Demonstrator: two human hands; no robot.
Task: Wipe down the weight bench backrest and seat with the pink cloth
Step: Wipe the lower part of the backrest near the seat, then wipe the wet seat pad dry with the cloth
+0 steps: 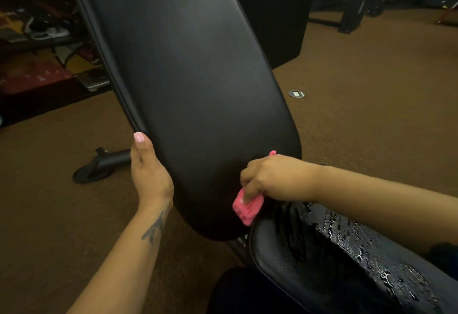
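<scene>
One head-worn wide-angle view, looked forward and down from close above the bench backrest (198, 90), seat (322, 264) at lower right, carpet (371, 90) beyond

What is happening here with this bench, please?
A person is cleaning a black weight bench. The right hand holds a bunched pink cloth against the lower end of the tilted backrest, near the gap above the seat. The left hand grips the backrest's left edge, thumb on the front. The seat shows wet streaks and droplets, so it looks damp and not yet wiped dry.
</scene>
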